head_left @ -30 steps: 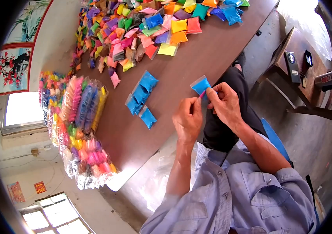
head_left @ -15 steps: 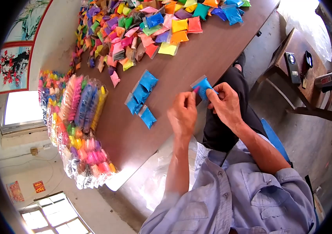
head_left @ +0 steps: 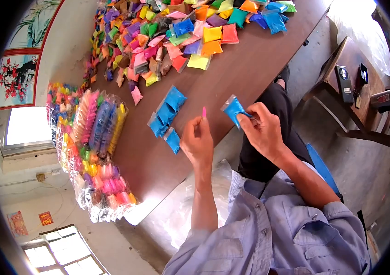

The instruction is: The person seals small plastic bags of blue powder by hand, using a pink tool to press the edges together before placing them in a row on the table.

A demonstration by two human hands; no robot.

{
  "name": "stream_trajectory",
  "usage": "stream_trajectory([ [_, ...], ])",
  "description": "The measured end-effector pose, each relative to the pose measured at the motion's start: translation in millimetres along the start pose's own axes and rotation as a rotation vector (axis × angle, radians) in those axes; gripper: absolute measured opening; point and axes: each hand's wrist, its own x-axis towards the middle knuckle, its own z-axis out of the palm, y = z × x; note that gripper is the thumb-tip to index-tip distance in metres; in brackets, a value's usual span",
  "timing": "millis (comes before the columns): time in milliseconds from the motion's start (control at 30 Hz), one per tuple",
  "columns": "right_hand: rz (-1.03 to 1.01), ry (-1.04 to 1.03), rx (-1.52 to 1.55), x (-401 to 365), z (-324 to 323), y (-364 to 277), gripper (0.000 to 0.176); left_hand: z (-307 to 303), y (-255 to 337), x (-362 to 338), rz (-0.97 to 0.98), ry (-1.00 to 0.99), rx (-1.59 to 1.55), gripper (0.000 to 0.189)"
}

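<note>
My left hand [head_left: 197, 141] is over the table's near edge, its fingertips pinched on a small pink piece [head_left: 204, 112] that points upward. To its right, my right hand [head_left: 264, 129] grips one end of a blue packet [head_left: 234, 109] between thumb and fingers, and the packet's clear end points up and left. The two hands are apart. Several blue packets [head_left: 167, 109] lie grouped on the brown table [head_left: 149, 160] left of my left hand.
A large pile of coloured packets [head_left: 167, 41] covers the table's far side. Clear bags of coloured packets [head_left: 98, 123] stand along the left edge. On the right, a wooden stool [head_left: 355, 87] holds a dark device [head_left: 344, 85] and a metal cup [head_left: 385, 98].
My left hand has moved left, away from the blue packet, with the pink piece in its fingers. The packet in my right hand has tilted and shifted slightly left.
</note>
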Motion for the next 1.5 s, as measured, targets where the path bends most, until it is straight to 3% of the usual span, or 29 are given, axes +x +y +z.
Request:
stream_trajectory([
  [67, -0.121, -0.101, -0.243, 10.8, 1.5, -24.8, 0.023, -5.9, -8.1, -11.6, -0.003, 0.079, -0.001, 0.020],
  [100, -0.080, -0.127, -0.222, 16.0, 6.8, -31.9, 0.024, -9.4, -13.4, -18.0, -0.024, 0.087, -0.006, 0.020],
  [333, -0.386, -0.186, -0.613, 42.5, 39.5, -19.6, 0.020, -15.2, -32.8, -39.2, -0.081, 0.122, 0.016, 0.019],
  [400, -0.431, -0.078, -0.753, 70.8, 22.7, -9.5, 0.016, -12.9, -36.8, -37.7, 0.005, 0.134, -0.002, 0.019],
  [500, -0.369, 0.281, -0.878, 134.1, -39.8, -18.6, 0.019, -17.8, -29.0, -36.4, -0.111, 0.082, -0.059, 0.013],
  [567, -0.481, 0.477, -0.740, 153.6, -69.9, -23.1, 0.020, -16.2, -25.4, -36.0, -0.107, 0.097, -0.068, 0.013],
  [600, -0.489, 0.475, -0.745, 151.9, -71.2, -32.4, 0.020, -13.7, -24.1, -35.6, -0.099, 0.112, -0.073, 0.013],
  [667, -0.387, 0.362, -0.616, 134.1, -68.1, -48.0, 0.021, -9.3, -28.3, -35.7, -0.054, 0.135, -0.071, 0.015],
  [767, -0.471, 0.154, -0.530, 103.3, -30.6, -47.1, 0.019, -10.9, -28.9, -36.5, -0.004, 0.154, -0.051, 0.014],
  [833, -0.371, -0.066, -0.439, 81.9, -8.7, -31.9, 0.019, -11.6, -25.8, -36.2, 0.004, 0.154, -0.048, 0.012],
  [933, -0.352, -0.259, -0.623, 72.6, -2.0, -30.9, 0.018, -13.2, -22.8, -37.5, -0.071, 0.133, -0.082, 0.011],
  [1033, -0.287, 0.135, -0.769, 122.7, -38.4, -15.3, 0.021, -13.6, -25.2, -39.0, -0.075, 0.110, -0.079, 0.011],
  [1133, -0.214, 0.319, -0.821, 158.6, -82.9, -25.3, 0.023, -12.2, -24.1, -35.6, -0.069, 0.106, -0.076, 0.011],
  [1200, -0.257, 0.185, -0.445, 151.7, -94.1, -42.1, 0.025, -9.0, -25.4, -37.0, 0.008, 0.151, -0.060, 0.012],
  [1233, -0.254, 0.184, -0.447, 138.2, -89.4, -68.3, 0.025, -7.7, -26.2, -37.4, 0.006, 0.149, -0.059, 0.012],
  [1300, -0.161, 0.185, -0.039, 96.4, -62.7, -123.2, 0.027, -9.5, -29.2, -38.4, -0.042, 0.123, -0.050, 0.013],
  [1400, -0.325, 0.124, 0.050, 59.4, -42.1, -81.5, 0.028, -8.6, -28.7, -37.7, -0.054, 0.129, -0.063, 0.012],
  [1433, -0.329, 0.121, 0.048, 64.7, -47.4, -63.8, 0.028, -8.7, -27.7, -37.9, -0.054, 0.132, -0.067, 0.012],
  [1500, 0.075, -0.257, -0.508, 80.7, -67.0, -34.4, 0.025, -10.2, -26.4, -37.9, -0.051, 0.124, -0.058, 0.011],
])
